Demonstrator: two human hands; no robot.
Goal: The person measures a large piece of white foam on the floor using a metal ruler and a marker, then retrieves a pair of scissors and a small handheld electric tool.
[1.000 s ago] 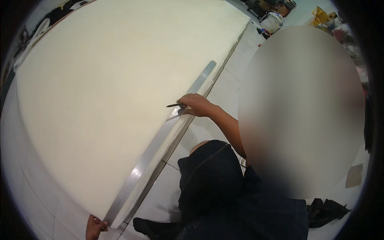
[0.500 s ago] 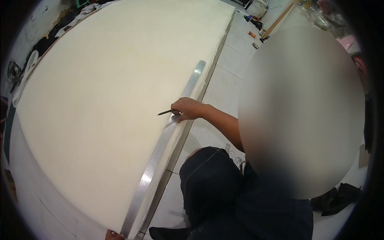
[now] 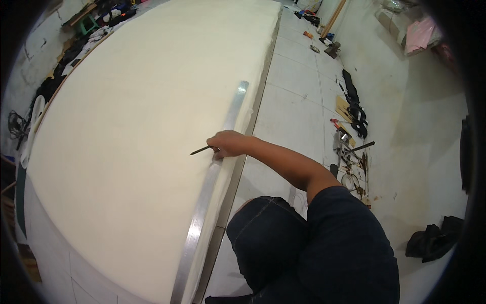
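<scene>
Since the earlier frame, the view has swung so the blurred figure is gone and the tool-strewn tile floor (image 3: pixel 298 109) shows; the right hand (image 3: pixel 228 143) has barely shifted along the straightedge (image 3: pixel 212 177). Its fingers pinch a thin dark pencil (image 3: pixel 200 150), tip on the cream foam sheet (image 3: pixel 131 126), a broad, soft, matte slab. The long, flat, brushed-metal straightedge lies near the foam's right edge, under the hand. The left hand is out of sight.
</scene>
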